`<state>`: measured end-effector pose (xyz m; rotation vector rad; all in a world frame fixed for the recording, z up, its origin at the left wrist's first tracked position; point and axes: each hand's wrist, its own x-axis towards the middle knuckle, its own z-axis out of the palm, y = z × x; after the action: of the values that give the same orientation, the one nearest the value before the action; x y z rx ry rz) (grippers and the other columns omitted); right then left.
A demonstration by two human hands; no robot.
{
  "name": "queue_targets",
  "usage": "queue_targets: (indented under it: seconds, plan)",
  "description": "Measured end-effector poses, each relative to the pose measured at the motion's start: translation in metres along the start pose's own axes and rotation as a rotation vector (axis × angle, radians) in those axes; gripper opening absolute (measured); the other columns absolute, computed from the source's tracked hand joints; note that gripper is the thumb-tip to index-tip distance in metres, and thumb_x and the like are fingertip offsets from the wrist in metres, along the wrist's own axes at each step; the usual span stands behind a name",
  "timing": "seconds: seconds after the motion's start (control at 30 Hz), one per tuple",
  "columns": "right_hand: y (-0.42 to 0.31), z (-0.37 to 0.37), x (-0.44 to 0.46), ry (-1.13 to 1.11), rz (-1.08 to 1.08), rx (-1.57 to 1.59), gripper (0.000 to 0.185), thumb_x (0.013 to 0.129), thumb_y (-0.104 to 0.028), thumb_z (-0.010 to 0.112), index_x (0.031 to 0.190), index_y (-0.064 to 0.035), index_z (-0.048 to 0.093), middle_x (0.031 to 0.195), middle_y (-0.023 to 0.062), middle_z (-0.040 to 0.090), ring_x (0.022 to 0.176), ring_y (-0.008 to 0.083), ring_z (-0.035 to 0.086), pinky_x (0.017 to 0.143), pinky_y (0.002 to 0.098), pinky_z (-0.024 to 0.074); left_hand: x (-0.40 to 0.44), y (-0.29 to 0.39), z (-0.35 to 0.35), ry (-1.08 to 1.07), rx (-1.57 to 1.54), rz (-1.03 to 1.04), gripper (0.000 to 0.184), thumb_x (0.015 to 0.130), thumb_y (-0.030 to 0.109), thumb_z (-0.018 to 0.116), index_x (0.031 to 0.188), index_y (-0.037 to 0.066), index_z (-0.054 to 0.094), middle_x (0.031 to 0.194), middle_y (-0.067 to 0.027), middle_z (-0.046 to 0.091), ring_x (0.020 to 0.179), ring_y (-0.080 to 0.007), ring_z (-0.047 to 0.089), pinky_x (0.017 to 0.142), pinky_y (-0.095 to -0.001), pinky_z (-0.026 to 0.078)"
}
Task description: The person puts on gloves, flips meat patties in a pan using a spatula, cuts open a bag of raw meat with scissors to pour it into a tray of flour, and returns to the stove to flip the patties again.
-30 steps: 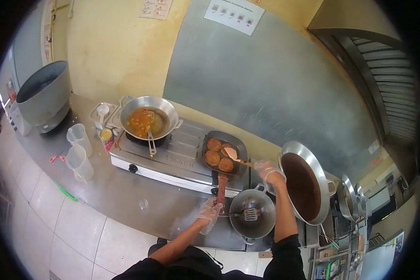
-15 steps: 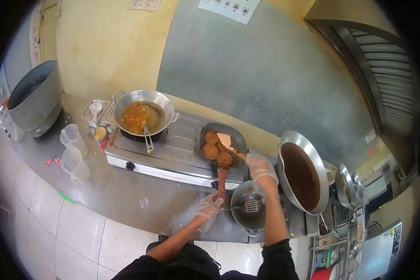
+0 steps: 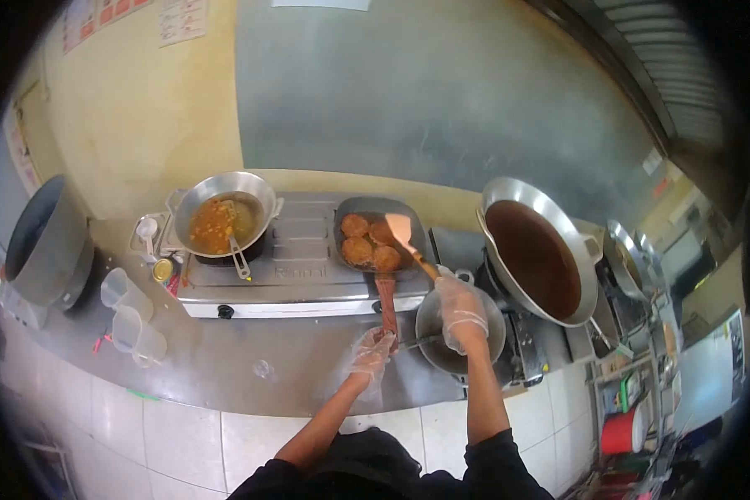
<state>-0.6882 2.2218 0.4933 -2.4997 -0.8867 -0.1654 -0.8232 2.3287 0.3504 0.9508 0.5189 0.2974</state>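
Note:
My left hand [image 3: 370, 353], in a clear plastic glove, is closed around the wooden handle [image 3: 387, 307] of a dark square frying pan [image 3: 352, 262]. Several browned round patties [image 3: 357, 251] lie in that pan on the stove. My right hand [image 3: 462, 310], also gloved, grips the wooden handle of a spatula [image 3: 399, 230]. Its pale peach-coloured blade is over the pan's right side and partly covers one patty. Below my right hand sits a small grey wok [image 3: 493, 329]; a utensil handle crosses its left rim near my left hand, its other end hidden.
On the stove's [image 3: 300, 242] left burner stands a wok [image 3: 262, 185] of orange, chunky food with a slotted turner [image 3: 239, 258]. A large wok [image 3: 586, 292] of dark brown liquid is at right. Plastic jugs [image 3: 139, 337], an opened can [image 3: 163, 270] and a big grey pot [image 3: 46, 242] stand left.
The camera view has shifted and levelled. The spatula remains at the pan's right side, with its blade now over a patty. My left hand still holds the pan handle.

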Motion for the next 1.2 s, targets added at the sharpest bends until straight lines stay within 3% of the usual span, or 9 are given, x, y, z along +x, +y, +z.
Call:
queue_targets:
  seconds: [0.13, 0.33, 0.4, 0.47, 0.63, 0.87, 0.93, 0.97, 1.2]
  plan:
    - [0.048, -0.006, -0.058, 0.092, 0.203, 0.515, 0.031, 0.096, -0.023, 0.050, 0.117, -0.0028, 0.061, 0.105, 0.0189, 0.066, 0.098, 0.0284, 0.063, 0.087, 0.0334, 0.0455, -0.003, 0.007, 0.000, -0.015, 0.141, -0.046, 0.040, 0.090, 0.028, 0.065, 0.115, 0.000, 0.050, 0.087, -0.0034, 0.062, 0.072, -0.0095, 0.058, 0.065, -0.0247, 0.049]
    - [0.103, -0.024, -0.157, 0.230, 0.307, 0.418, 0.037, 0.096, -0.029, 0.053, 0.124, -0.0055, 0.059, 0.119, 0.0192, 0.062, 0.110, 0.0285, 0.060, 0.088, 0.0332, 0.0457, -0.014, 0.005, 0.003, 0.054, 0.366, -0.063, 0.042, 0.092, 0.039, 0.060, 0.116, 0.005, 0.055, 0.093, -0.0030, 0.065, 0.075, -0.0097, 0.061, 0.063, -0.0248, 0.046]
    - [0.116, -0.031, -0.178, 0.291, 0.334, 0.368, 0.032, 0.095, -0.025, 0.054, 0.122, -0.0089, 0.060, 0.113, 0.0193, 0.063, 0.102, 0.0331, 0.062, 0.080, 0.0380, 0.0484, -0.024, 0.003, -0.001, 0.127, 0.344, -0.093, 0.039, 0.092, 0.038, 0.061, 0.114, 0.006, 0.056, 0.095, -0.0038, 0.066, 0.076, -0.0115, 0.062, 0.063, -0.0265, 0.046]
    - [0.126, -0.039, -0.192, 0.122, 0.316, -0.121, 0.040, 0.093, -0.019, 0.052, 0.133, -0.0134, 0.050, 0.088, 0.0210, 0.064, 0.080, 0.0378, 0.063, 0.070, 0.0444, 0.0490, -0.034, -0.005, -0.012, 0.157, 0.307, -0.092, 0.038, 0.092, 0.037, 0.060, 0.113, 0.006, 0.056, 0.096, -0.0046, 0.066, 0.077, -0.0125, 0.062, 0.063, -0.0271, 0.046]
    - [0.156, -0.028, -0.206, 0.150, 0.320, -0.243, 0.035, 0.091, -0.019, 0.054, 0.125, -0.0141, 0.056, 0.093, 0.0228, 0.064, 0.081, 0.0388, 0.063, 0.066, 0.0481, 0.0472, -0.072, -0.025, -0.023, 0.214, 0.236, -0.046, 0.033, 0.093, 0.033, 0.059, 0.113, 0.007, 0.056, 0.099, -0.0056, 0.066, 0.079, -0.0141, 0.062, 0.064, -0.0279, 0.046]
    - [0.199, 0.004, -0.213, 0.334, 0.199, 0.158, 0.048, 0.089, -0.011, 0.049, 0.136, -0.0071, 0.042, 0.096, 0.0218, 0.064, 0.091, 0.0361, 0.064, 0.079, 0.0444, 0.0509, -0.159, -0.081, -0.029, 0.226, 0.264, -0.206, 0.031, 0.094, 0.032, 0.057, 0.117, 0.010, 0.054, 0.102, -0.0053, 0.065, 0.083, -0.0144, 0.061, 0.067, -0.0285, 0.046]
    - [0.196, 0.006, -0.217, 0.326, -0.015, -0.110, 0.051, 0.087, -0.005, 0.047, 0.137, -0.0075, 0.042, 0.109, 0.0211, 0.061, 0.098, 0.0361, 0.062, 0.083, 0.0421, 0.0509, -0.178, -0.098, -0.031, 0.268, 0.309, -0.286, 0.031, 0.094, 0.033, 0.056, 0.117, 0.011, 0.055, 0.103, -0.0053, 0.065, 0.084, -0.0147, 0.061, 0.069, -0.0290, 0.046]
    - [0.196, 0.008, -0.221, 0.291, -0.009, -0.075, 0.055, 0.084, -0.001, 0.045, 0.139, -0.0088, 0.040, 0.120, 0.0198, 0.056, 0.102, 0.0351, 0.060, 0.084, 0.0412, 0.0512, -0.188, -0.106, -0.036, 0.238, 0.354, -0.294, 0.032, 0.094, 0.034, 0.056, 0.118, 0.012, 0.055, 0.104, -0.0054, 0.065, 0.085, -0.0152, 0.062, 0.071, -0.0299, 0.046]
    - [0.217, 0.028, -0.232, 0.334, 0.097, 0.099, 0.060, 0.082, -0.002, 0.047, 0.140, -0.0086, 0.036, 0.123, 0.0194, 0.052, 0.102, 0.0363, 0.059, 0.085, 0.0430, 0.0501, -0.225, -0.116, -0.024, 0.098, 0.466, -0.350, 0.040, 0.092, 0.039, 0.059, 0.121, 0.012, 0.055, 0.109, -0.0051, 0.064, 0.091, -0.0164, 0.062, 0.079, -0.0327, 0.045]
